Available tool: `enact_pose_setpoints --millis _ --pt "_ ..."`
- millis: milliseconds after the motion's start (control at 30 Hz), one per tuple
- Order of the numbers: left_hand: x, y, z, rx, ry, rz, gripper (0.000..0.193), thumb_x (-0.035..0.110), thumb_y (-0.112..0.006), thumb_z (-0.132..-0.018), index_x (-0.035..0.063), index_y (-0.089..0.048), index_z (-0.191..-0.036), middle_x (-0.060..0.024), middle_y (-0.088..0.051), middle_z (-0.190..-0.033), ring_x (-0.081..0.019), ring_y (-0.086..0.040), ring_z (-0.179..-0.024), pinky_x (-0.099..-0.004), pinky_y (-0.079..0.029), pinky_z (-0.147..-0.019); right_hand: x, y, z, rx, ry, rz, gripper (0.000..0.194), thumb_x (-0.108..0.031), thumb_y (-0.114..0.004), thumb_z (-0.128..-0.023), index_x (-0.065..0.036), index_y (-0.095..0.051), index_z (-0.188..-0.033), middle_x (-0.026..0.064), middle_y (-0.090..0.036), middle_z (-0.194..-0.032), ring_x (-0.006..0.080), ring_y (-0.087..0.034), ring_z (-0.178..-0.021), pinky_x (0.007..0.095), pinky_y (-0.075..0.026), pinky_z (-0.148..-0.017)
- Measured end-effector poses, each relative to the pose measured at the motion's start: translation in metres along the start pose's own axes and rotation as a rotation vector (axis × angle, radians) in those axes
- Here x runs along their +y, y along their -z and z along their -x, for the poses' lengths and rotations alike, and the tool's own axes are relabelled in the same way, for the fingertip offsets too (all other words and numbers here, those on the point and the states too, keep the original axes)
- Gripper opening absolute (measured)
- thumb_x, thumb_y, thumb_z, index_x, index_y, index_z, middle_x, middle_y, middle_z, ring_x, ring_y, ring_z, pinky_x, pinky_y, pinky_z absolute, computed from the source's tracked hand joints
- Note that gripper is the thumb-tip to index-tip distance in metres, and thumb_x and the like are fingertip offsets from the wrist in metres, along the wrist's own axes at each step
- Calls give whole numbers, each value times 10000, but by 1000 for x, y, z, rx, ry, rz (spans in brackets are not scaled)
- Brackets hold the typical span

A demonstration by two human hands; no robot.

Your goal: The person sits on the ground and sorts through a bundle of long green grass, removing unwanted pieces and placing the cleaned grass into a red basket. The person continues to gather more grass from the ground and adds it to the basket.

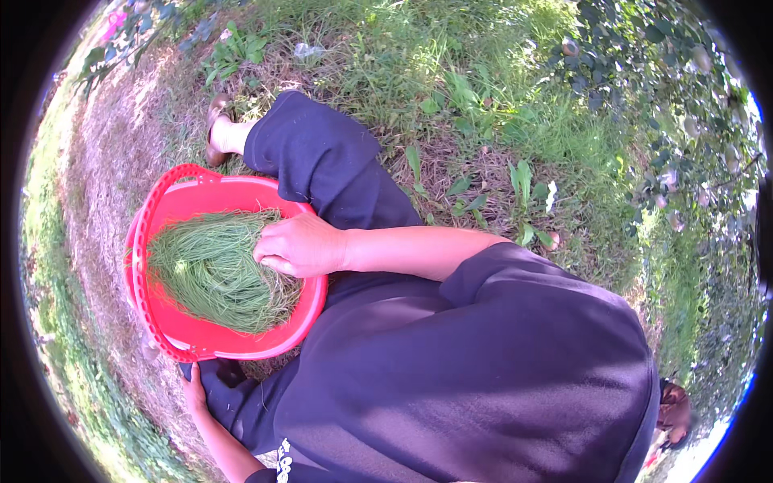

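A red plastic bucket (253, 192) sits between my bent legs, its perforated handle (142, 259) swung over the far side. Inside lies a coiled heap of long green cut grass (211, 271). My right hand (302, 244) reaches over the near rim, its curled fingers closed on strands at the heap's edge; the fingertips are hidden. Browner stalks show just below that hand. My left hand (194, 389) is at my other knee, close against the outside of the bucket. Part of it is hidden, so its grip cannot be made out.
Dark trousers (338, 157) cover my legs, and a brown shoe (217, 130) stands beyond the bucket. Grass and broad-leaved weeds (465, 193) grow beside me. Leafy branches with round fruit (670, 181) hang at the right. A scrap of clear plastic (308, 51) lies in the grass.
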State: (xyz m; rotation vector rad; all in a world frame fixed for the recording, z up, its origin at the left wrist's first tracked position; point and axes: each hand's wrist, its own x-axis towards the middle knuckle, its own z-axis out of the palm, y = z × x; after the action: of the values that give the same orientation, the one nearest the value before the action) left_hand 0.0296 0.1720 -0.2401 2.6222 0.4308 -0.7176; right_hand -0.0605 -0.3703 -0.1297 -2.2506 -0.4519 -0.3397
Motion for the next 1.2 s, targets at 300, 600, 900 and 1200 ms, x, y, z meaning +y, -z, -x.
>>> enact_pose_setpoints --millis 300,600,900,1200 --pt "-6 6 -14 30 -33 -75 1035 655 -602 -827 -159 -322 -1403 -336 -425 -1404 -402 -419 -1328 -416 -319 -1112 -14 73 73 394 -356 143 103 -195 -627 -873 -121 -680 -921 60 -659 -843 261 -658 -772 375 -538 -663" --pt "1 8 -5 77 60 -196 1112 782 -468 -806 -134 -318 -1420 -354 -413 -1401 -428 -400 -1335 -435 -302 -1117 72 141 151 779 -920 -117 170 -149 -629 -914 -65 -695 -1046 51 -705 -903 114 -629 -793 265 -510 -731" --pt "14 1 1 164 29 -276 969 680 -478 -876 -101 -331 -1430 -336 -397 -1423 -428 -385 -1343 -438 -310 -1114 240 259 247 654 -1138 613 433 -238 -690 -841 -61 -614 -1229 140 -656 -1176 253 -654 -1028 352 -507 -912" --pt "29 0 79 172 64 -272 810 529 -559 -913 -75 -356 -1414 -328 -456 -1371 -422 -452 -1283 -457 -367 -1067 302 284 181 164 -1374 693 1028 -410 -777 -720 -118 -213 -1527 106 -294 -1547 273 -282 -1430 469 -234 -1163"
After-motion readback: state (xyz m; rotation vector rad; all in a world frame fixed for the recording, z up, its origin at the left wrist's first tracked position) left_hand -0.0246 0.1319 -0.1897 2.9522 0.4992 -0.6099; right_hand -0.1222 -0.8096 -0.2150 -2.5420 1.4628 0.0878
